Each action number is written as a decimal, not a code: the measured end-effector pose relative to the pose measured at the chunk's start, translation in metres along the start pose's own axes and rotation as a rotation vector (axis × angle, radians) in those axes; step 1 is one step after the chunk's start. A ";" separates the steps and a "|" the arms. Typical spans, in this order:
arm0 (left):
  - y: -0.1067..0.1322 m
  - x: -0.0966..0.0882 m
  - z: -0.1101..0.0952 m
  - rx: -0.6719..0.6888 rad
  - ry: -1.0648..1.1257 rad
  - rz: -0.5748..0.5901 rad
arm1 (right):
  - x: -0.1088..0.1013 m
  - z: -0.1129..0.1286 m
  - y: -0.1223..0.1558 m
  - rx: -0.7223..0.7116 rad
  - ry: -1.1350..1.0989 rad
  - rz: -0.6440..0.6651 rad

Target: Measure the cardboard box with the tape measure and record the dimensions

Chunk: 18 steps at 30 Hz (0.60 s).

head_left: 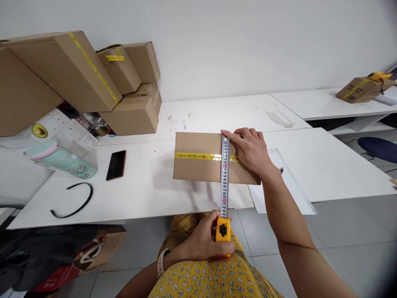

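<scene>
A flat cardboard box (195,163) sealed with yellow tape lies on the white table (139,194) in front of me. A steel measuring tape blade (224,174) runs across the box from its far edge toward me. My right hand (251,151) rests on the box's right part, fingers pressing the blade's end at the far edge. My left hand (204,240) is closed around the orange tape measure case (223,231), held below the table's near edge over my lap.
Stacked cardboard boxes (77,78) fill the back left. A mint bottle (60,159), a black phone (116,164) and a black curved band (74,200) lie on the left. White paper (291,182) sits under the box at right. Another taped box (362,89) rests on the far right table.
</scene>
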<state>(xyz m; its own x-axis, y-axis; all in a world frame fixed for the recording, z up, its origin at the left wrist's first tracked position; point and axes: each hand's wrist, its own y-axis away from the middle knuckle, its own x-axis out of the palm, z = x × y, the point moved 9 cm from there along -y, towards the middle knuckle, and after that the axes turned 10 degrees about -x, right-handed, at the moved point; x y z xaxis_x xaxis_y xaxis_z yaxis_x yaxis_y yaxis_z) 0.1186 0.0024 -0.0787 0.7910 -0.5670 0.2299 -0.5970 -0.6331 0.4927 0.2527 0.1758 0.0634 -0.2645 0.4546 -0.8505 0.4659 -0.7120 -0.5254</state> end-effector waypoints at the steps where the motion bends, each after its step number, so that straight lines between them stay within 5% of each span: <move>1: 0.000 -0.001 0.002 -0.002 0.008 0.004 | 0.000 0.000 0.000 0.004 -0.004 0.002; 6: 0.010 -0.019 -0.004 0.069 0.003 0.000 | 0.011 -0.022 -0.015 0.071 -0.100 0.060; 13: 0.022 -0.056 -0.025 0.251 0.107 -0.078 | 0.069 -0.066 -0.063 0.196 -0.337 0.396; 18: 0.021 -0.063 -0.015 0.237 0.104 -0.115 | 0.028 -0.067 -0.049 0.213 -0.348 0.062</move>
<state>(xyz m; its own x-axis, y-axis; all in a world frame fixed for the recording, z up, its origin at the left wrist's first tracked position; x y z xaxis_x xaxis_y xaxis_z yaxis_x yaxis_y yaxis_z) 0.0582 0.0325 -0.0697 0.8576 -0.4346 0.2750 -0.5072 -0.8029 0.3131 0.2789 0.2590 0.0666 -0.5283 0.2249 -0.8187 0.3148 -0.8436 -0.4349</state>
